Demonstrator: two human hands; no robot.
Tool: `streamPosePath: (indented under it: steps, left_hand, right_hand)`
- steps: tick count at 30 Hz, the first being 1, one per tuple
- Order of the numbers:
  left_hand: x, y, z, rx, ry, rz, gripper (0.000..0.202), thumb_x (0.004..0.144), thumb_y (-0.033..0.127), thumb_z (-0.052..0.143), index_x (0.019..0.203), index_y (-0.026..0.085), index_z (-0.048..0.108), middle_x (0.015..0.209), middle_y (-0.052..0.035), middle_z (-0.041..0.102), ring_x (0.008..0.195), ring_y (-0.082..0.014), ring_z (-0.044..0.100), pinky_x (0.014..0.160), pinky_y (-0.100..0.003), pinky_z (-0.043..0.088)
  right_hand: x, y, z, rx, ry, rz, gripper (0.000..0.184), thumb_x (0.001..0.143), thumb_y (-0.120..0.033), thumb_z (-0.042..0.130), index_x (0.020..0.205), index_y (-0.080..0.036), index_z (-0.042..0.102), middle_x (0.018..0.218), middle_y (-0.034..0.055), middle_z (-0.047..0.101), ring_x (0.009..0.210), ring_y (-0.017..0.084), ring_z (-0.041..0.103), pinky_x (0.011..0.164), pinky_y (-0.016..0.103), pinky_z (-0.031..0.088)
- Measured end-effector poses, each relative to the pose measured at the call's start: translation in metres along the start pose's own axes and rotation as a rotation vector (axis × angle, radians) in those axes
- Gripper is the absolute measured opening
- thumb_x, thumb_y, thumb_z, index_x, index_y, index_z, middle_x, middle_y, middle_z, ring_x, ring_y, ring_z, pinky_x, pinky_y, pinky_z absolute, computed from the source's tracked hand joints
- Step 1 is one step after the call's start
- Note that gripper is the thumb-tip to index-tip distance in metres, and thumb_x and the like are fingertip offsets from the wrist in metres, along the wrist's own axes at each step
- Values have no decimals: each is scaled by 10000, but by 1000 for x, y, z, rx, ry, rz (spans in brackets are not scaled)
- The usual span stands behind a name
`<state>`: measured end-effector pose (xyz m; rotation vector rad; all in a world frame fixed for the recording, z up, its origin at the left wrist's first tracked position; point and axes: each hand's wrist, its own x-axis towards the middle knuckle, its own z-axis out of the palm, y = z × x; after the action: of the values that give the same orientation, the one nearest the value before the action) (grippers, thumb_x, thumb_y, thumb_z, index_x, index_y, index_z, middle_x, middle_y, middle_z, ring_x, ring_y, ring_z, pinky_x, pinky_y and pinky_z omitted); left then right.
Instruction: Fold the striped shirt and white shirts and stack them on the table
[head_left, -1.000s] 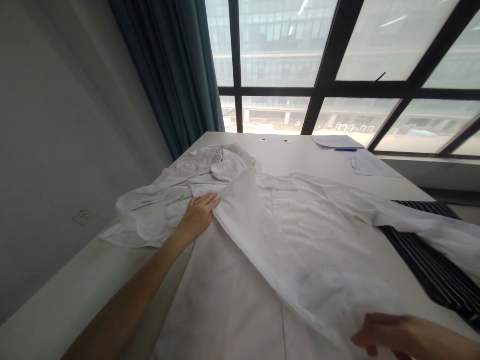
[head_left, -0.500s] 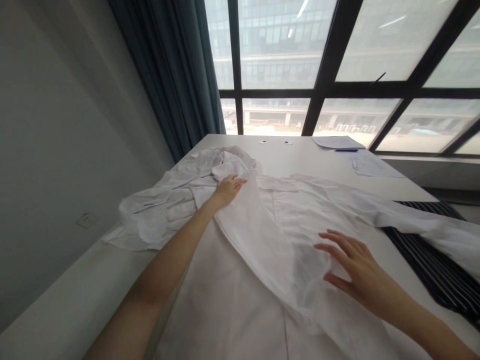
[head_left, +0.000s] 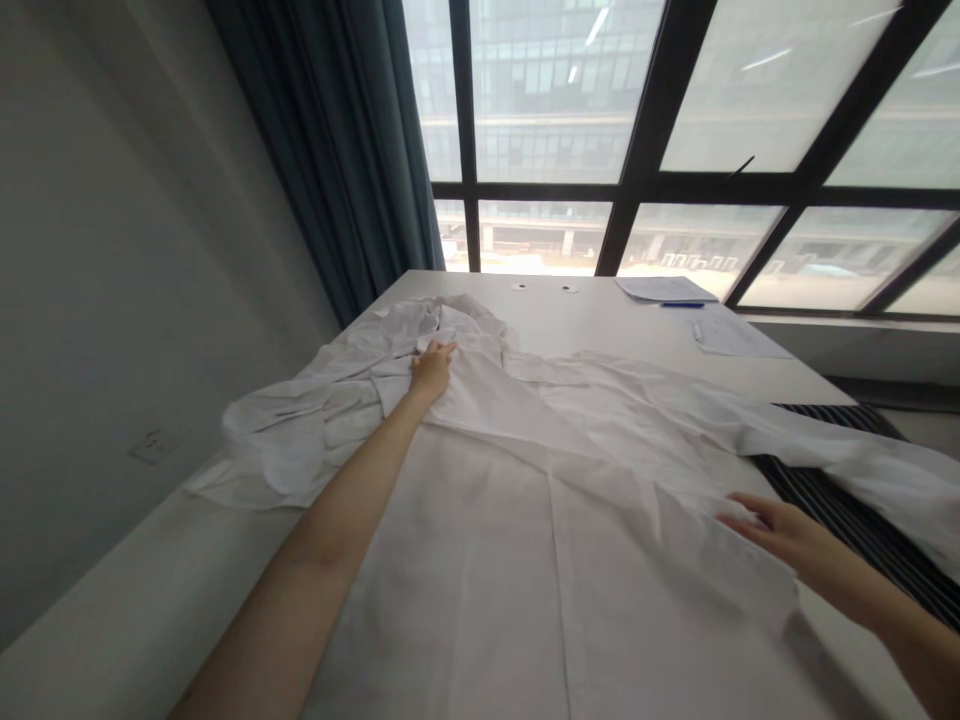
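A white cotton coat [head_left: 465, 560] lies spread out on the table, with its front placket running down the middle. My left hand [head_left: 433, 371] rests on the cloth near the bunched collar, fingers lying on a fold with no clear grip. The crumpled left part of the coat [head_left: 300, 425] sits beside that hand. My right hand [head_left: 772, 530] touches the coat's right front edge, fingers apart. A long sleeve [head_left: 862, 480] stretches off to the right. Part of the coat's underside is hidden.
The white table [head_left: 637, 345] holds papers [head_left: 664, 289], a blue pen [head_left: 682, 304] and another sheet [head_left: 731, 338] at the far side. Black-and-white striped cloth [head_left: 847, 510] lies under the sleeve. A wall with a socket [head_left: 154, 446] is at left.
The raised coat front has dropped flat onto the coat. My right hand has moved right to the coat's edge, and my left hand has slid farther up towards the collar.
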<state>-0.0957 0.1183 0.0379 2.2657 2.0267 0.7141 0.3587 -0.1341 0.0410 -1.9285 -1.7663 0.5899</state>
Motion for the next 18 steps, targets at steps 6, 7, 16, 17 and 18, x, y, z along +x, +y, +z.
streamPosePath:
  steps: [6,7,16,17,18]
  left_hand:
    - [-13,16,-4,95,25,114,451,929,142,401,1351,219,540,1471,-160,384,1321,-312,402,1068,-503,285]
    - [-18,20,-6,117,33,180,441,930,145,413,1344,217,544,1498,-157,360,1351,-313,365,1088,-511,255]
    - [-94,51,-8,-17,-310,714,282,983,307,461,1176,235,653,1308,-85,612,1272,-210,508,1083,-400,310]
    - [-105,55,-9,-55,-356,761,293,991,333,451,1191,243,645,1313,-78,616,1272,-202,513,1087,-389,306]
    - [-116,59,-11,-94,-394,808,308,996,359,447,1220,254,629,1323,-71,615,1284,-200,507,1099,-387,291]
  right_hand:
    - [-1,15,23,-34,-13,-10,522,775,-640,575,1049,-200,642,657,11,659,598,224,633,546,316,495]
    - [-2,13,25,-39,20,-55,532,779,-637,583,1095,-211,622,736,24,685,653,233,655,587,327,509]
    - [-11,-12,26,-343,163,-400,314,902,-509,509,1038,-267,656,1023,84,706,965,302,648,845,475,456]
    - [-11,-12,27,-316,159,-397,303,917,-489,492,1030,-261,655,1004,81,707,944,291,652,841,465,461]
    - [-11,-12,27,-272,149,-390,295,926,-474,482,1017,-253,654,981,78,705,909,275,658,823,445,472]
